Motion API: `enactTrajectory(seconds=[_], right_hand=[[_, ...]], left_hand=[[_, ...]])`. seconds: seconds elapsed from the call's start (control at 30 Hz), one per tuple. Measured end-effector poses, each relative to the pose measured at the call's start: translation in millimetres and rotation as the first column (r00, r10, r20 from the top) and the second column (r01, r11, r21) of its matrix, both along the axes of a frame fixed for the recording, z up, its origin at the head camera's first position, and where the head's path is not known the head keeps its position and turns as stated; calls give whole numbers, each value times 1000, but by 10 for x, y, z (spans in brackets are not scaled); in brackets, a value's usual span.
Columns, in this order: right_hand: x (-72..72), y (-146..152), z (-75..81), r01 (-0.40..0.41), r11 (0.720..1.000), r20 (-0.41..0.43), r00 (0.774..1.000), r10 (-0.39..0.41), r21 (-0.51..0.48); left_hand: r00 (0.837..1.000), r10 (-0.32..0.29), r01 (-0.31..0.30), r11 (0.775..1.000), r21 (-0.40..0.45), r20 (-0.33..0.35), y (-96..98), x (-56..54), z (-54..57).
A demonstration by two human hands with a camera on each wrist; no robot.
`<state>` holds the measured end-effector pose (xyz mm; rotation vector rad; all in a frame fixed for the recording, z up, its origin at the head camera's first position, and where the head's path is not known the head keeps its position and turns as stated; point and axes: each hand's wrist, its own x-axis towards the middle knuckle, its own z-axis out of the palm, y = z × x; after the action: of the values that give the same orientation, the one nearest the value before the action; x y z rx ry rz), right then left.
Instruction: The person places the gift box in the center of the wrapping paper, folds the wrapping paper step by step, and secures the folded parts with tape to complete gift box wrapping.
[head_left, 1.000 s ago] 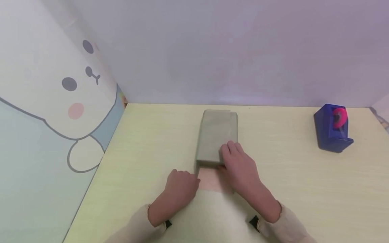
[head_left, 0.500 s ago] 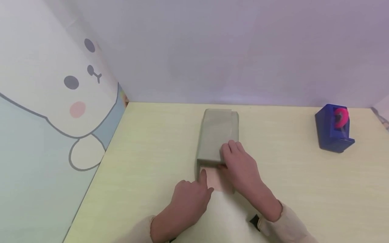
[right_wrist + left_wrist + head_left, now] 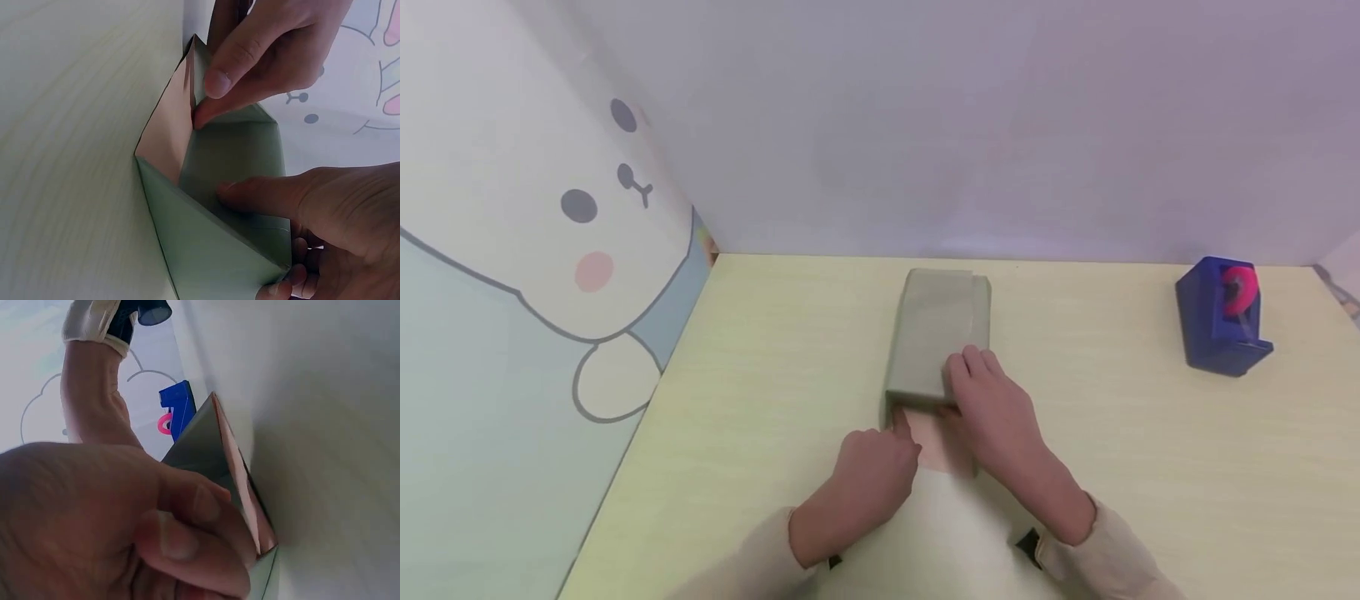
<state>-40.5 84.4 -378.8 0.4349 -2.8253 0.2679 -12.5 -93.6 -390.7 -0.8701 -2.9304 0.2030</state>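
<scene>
A box-shaped parcel in grey-green paper [image 3: 936,329] lies lengthwise on the table, its near end partly folded. From that end a pinkish paper flap [image 3: 167,134] sticks out low along the tabletop, flanked by slanting green folds. My right hand [image 3: 1000,417] grips the parcel's near right corner; in the right wrist view its thumb [image 3: 256,190] presses the end face and its fingers curl round the side. At the left corner, the index finger of my left hand [image 3: 876,475] reaches straight into the fold, its tip [image 3: 199,119] against the paper. The other left fingers are bent.
A blue tape dispenser [image 3: 1221,325] with a pink-cored roll stands at the right of the pale wooden table [image 3: 775,333]. A plain wall [image 3: 962,125] rises behind the table's far edge. A cartoon-printed wall [image 3: 490,358] borders it on the left.
My left hand has moved right and forward from beside the flap, its index finger straightening and reaching into the left fold. The right hand keeps its grip and the parcel stays put.
</scene>
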Motion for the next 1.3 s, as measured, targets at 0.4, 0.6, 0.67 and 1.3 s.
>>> enactTrajectory(seconds=[0.4, 0.6, 0.67, 1.3], right_hand=[[-7, 26, -1, -1, 1000, 16, 1000, 1, 3], [-22, 29, 6, -10, 1000, -4, 1000, 10, 7], [-20, 25, 10, -8, 1000, 5, 1000, 8, 2], [-16, 36, 4, -3, 1000, 50, 999, 4, -14]], left_hand=[[991, -132, 131, 990, -44, -15, -322, -28, 143], [903, -352, 317, 933, -169, -248, -464, -191, -18], [871, -400, 365, 915, -171, -286, -521, -298, -56], [703, -686, 673, 727, -134, -189, -612, -479, 3]])
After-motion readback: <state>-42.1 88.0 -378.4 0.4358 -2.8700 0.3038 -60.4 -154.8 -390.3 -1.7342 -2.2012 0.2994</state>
